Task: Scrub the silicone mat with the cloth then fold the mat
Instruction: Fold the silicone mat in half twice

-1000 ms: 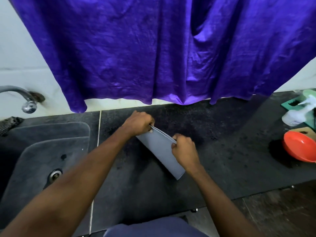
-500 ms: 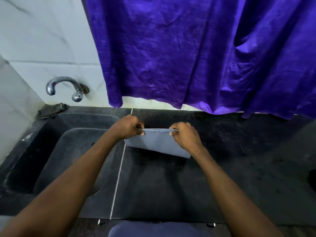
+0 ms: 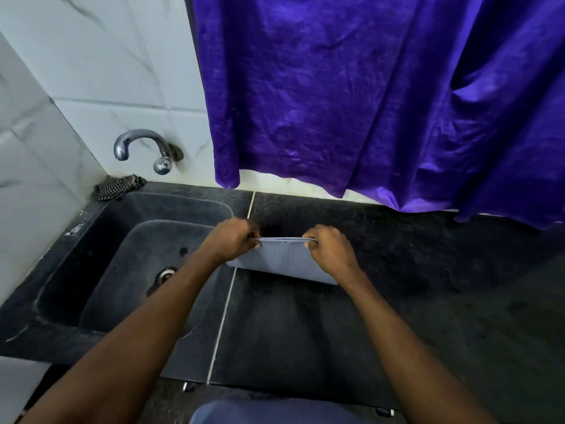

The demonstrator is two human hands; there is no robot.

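Directly below mat [image 3: 284,261], black speckled countertop [image 3: 412,301]

Light is soft and moderate, brightest on the white marble-look tiled wall [image 3: 91,71] at upper left. The purple satin curtain [image 3: 351,102] shows pale sheen along its folds; the curved chrome tap [image 3: 140,134] carries small glints. The black speckled stone counter [image 3: 428,286] reads dim, darkest toward its right edge. A faint shadow sits under the folded grey silicone mat [image 3: 284,261]. Wide-angle bending stretches the forearms [image 3: 137,347] at the bottom edge.
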